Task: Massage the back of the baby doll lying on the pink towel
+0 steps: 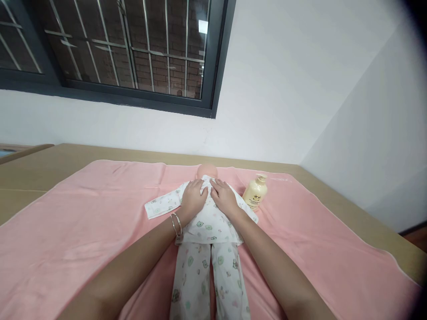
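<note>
A baby doll point(207, 170) lies stretched out, its bald head at the far end. It wears a white patterned pajama top point(208, 222) and matching pajama pants point(191, 275). My left hand point(193, 195), with two bangles on the wrist, rests flat on the left of the top's upper part. On the right of the same area lies my right hand point(224, 195), fingers extended. Both hands touch the cloth, and neither grips anything. One sleeve spreads out to the left; the other is partly hidden by my right arm.
A pale yellow pump bottle point(255, 193) stands just right of the doll. Under everything is a pink blanket point(100, 231) on a tan surface point(43, 173). Beyond rise a white wall point(267, 89) and a dark-framed window point(133, 53) with metal bars.
</note>
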Tool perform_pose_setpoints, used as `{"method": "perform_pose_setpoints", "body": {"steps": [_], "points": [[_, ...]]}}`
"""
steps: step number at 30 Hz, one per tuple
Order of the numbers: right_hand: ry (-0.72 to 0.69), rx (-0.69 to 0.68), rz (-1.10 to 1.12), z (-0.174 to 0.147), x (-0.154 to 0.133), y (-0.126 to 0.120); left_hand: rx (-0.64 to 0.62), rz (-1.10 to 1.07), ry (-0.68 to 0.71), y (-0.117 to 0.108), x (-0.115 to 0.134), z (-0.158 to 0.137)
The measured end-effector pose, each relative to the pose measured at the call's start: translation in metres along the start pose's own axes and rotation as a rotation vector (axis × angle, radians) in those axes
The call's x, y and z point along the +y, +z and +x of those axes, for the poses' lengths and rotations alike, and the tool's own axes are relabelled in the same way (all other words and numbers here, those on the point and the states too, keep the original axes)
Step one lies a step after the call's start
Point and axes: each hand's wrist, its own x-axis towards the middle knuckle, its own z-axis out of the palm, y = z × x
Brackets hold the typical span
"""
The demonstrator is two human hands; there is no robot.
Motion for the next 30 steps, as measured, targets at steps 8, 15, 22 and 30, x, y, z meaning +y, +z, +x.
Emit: {"method": "perform_pose_setpoints", "body": {"steps": [8, 15, 22, 30], "points": [[0.171, 0.029, -0.071, -0.008, -0.017, -0.012, 0.024, 0.141, -0.104, -0.007, 0.012, -0.005], [0.129, -0.028, -0.005, -0.001, -0.003, -0.003, -0.098, 0.14, -0.103, 0.0, 0.003, 0.004], [0.131, -0.038, 0.023, 0.0, 0.001, 0.001, -0.097, 0.123, -0.099, 0.005, -0.004, 0.004], [0.121, 0.005, -0.021, -0.004, -0.004, -0.002, -0.008, 0.11, -0.033, -0.001, 0.003, -0.003]]}}
